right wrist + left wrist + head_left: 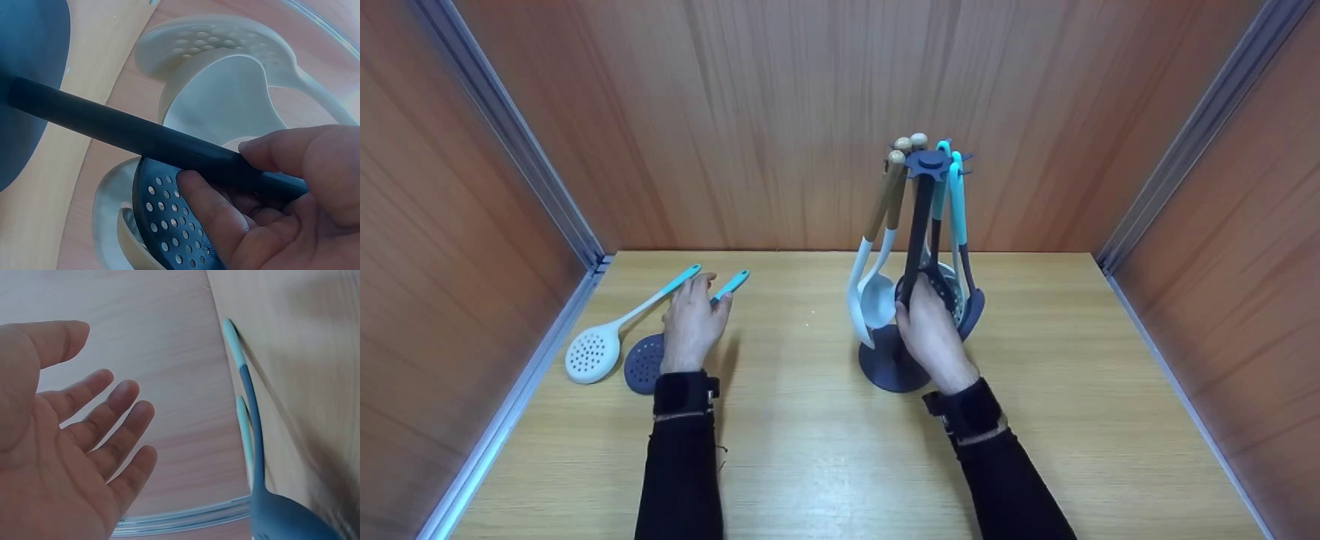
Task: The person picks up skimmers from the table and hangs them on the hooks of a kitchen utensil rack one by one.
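Observation:
My right hand (931,330) grips the dark post (140,132) of a utensil stand, its thumb and fingers curled round it. White utensils with wooden handles (879,202) and utensils with turquoise handles (958,199) hang from the stand's hooked top (930,163). The round base (885,367) is below; whether it touches the table cannot be told. My left hand (694,319) holds nothing, fingers spread, over a dark perforated skimmer (643,365) with a turquoise handle, partly hidden by the hand in the head view. Left of it lies a white skimmer (592,354), also turquoise-handled.
The light wooden table (810,435) is bounded by wood-grain panels at the back (780,112), left and right. Metal strips (1177,397) run along the side edges.

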Action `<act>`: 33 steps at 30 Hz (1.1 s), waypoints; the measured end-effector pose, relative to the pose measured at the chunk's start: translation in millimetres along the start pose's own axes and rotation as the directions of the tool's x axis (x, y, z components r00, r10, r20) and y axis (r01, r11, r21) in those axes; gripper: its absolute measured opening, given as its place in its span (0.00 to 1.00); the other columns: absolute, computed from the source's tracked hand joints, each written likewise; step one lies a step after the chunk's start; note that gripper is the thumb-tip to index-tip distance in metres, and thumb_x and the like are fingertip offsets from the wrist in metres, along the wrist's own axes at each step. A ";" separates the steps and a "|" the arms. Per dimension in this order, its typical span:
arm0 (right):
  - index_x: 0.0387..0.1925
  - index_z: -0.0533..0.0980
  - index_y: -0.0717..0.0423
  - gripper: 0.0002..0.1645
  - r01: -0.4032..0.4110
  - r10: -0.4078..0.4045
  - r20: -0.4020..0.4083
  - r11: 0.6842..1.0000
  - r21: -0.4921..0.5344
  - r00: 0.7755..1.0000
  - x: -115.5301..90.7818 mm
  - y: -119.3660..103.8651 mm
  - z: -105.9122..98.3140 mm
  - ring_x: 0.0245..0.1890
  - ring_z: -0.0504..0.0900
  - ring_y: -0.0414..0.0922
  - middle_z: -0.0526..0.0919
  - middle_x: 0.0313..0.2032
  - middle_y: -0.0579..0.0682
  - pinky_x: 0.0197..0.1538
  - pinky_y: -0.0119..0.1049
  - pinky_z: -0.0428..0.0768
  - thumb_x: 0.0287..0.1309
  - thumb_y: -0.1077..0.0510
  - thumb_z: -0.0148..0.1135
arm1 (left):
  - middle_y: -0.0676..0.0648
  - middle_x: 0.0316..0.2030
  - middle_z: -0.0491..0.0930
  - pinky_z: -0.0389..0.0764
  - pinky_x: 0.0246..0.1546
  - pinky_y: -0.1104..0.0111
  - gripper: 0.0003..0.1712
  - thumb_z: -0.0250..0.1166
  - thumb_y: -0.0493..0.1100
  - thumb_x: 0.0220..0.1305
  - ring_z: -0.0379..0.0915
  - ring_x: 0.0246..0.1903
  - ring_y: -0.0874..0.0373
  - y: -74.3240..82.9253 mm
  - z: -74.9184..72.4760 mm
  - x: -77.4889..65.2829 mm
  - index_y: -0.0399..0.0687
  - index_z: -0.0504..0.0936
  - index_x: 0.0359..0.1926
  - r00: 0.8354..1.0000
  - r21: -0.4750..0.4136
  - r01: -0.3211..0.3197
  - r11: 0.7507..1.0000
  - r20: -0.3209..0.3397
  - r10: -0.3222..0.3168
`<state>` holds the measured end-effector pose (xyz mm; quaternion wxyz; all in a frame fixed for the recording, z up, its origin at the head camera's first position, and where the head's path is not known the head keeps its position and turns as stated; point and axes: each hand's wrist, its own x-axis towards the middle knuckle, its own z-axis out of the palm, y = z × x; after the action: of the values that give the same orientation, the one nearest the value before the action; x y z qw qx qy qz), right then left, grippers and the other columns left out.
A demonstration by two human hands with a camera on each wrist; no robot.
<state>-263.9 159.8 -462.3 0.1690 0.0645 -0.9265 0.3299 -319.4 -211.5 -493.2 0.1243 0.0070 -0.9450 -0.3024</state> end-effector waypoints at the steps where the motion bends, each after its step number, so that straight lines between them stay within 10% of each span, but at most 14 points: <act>1: 0.65 0.72 0.71 0.20 -0.001 0.001 0.000 1.000 -0.003 1.000 -0.1 0.0 -0.1 0.64 0.88 0.66 0.85 0.57 0.70 0.64 0.62 0.89 0.78 0.67 0.63 | 0.33 0.75 0.76 0.73 0.71 0.27 0.32 0.60 0.51 0.86 0.69 0.78 0.31 -1.9 0.4 0.0 0.40 0.71 0.80 1.000 0.002 0.004 1.000 0.002 -0.004; 33: 0.69 0.70 0.70 0.23 -0.031 0.031 0.044 1.000 0.000 0.999 0.4 -1.5 -2.7 0.66 0.87 0.65 0.84 0.61 0.69 0.66 0.59 0.89 0.81 0.65 0.62 | 0.22 0.75 0.71 0.68 0.77 0.29 0.37 0.57 0.53 0.84 0.67 0.74 0.21 -41.4 19.9 2.8 0.32 0.68 0.80 0.984 0.090 0.102 0.991 0.139 -0.114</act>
<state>-263.2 160.3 -459.3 0.1436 0.0572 -0.9307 0.3315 -329.5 -234.3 -532.0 0.0389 0.0417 -0.9614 -0.2691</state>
